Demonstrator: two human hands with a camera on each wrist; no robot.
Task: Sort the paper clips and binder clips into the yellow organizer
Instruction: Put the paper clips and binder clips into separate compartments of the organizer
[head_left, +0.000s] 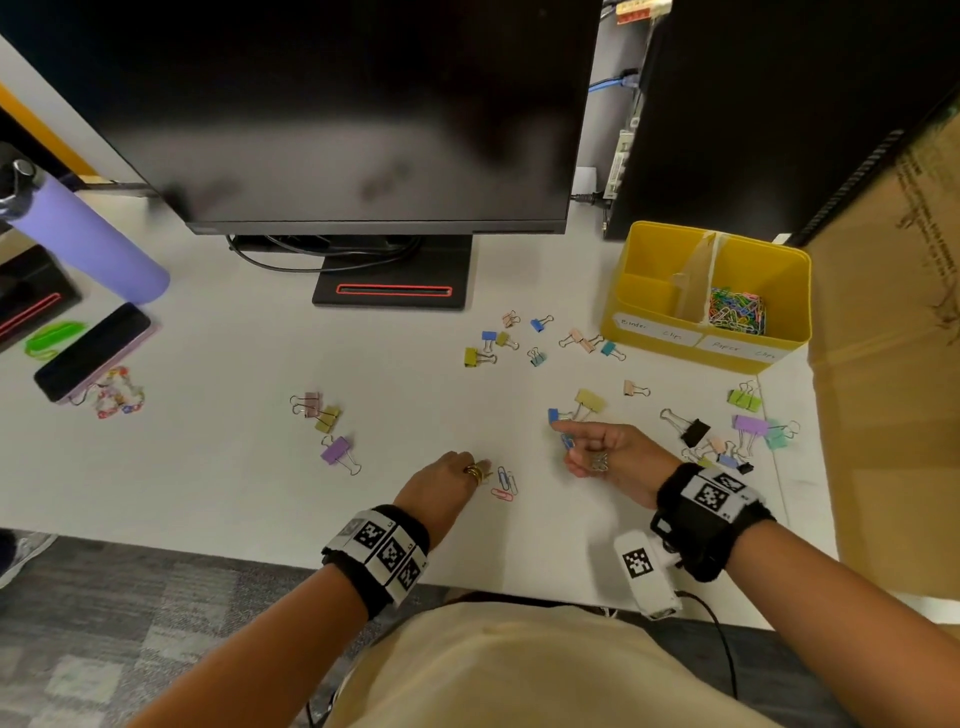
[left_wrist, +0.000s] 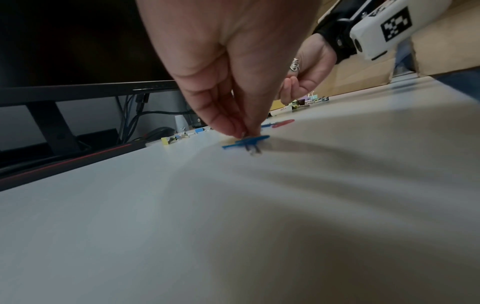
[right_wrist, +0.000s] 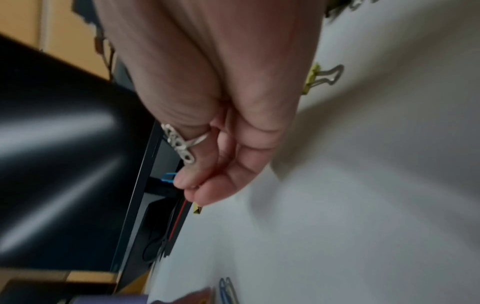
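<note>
The yellow organizer (head_left: 649, 270) stands at the back right; its right compartment holds coloured paper clips (head_left: 737, 312), and its left one looks bare. My left hand (head_left: 475, 470) reaches down to the desk, its fingertips (left_wrist: 233, 127) pinching a blue paper clip (left_wrist: 255, 138) that lies on the surface. Three more paper clips (head_left: 505, 483) lie just right of that hand. My right hand (head_left: 571, 447) hovers with fingers curled round a small blue clip (head_left: 567, 441) and its index finger stretched left. Binder clips lie scattered: a yellow one (head_left: 589, 401), a purple one (head_left: 336, 450), a black one (head_left: 695, 431).
A monitor (head_left: 337, 104) on its stand (head_left: 395, 280) fills the back. A purple bottle (head_left: 88, 244), a phone (head_left: 93, 351) and a bead chain (head_left: 119, 397) sit at the left. A cardboard box (head_left: 883, 364) borders the right. The desk's front edge (head_left: 260, 564) runs just behind my wrists.
</note>
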